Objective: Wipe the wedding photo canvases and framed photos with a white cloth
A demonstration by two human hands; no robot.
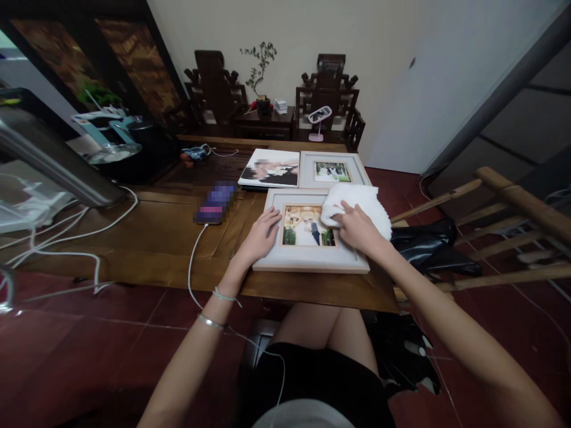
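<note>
A white picture frame [312, 260] holding a couple's photo lies flat at the near edge of the wooden table. On its left border rests my left hand [262, 236], fingers stretched out over the rim. My right hand [357, 229] grips a white cloth [377, 208], which covers the frame's upper right corner and drapes past its right side. Part of the frame and photo is hidden under the cloth and hand. Just behind lie a second white picture frame [307, 177] with an outdoor photo and a photo album [273, 157] with people on its cover.
A phone [217, 201] on a white charging cable lies left of the frame. More white cables [96, 252] cross the table's left side. A pink mirror [316, 137] stands at the far edge. Wooden chairs [328, 89] are behind, and a wooden rack [459, 193] stands at right.
</note>
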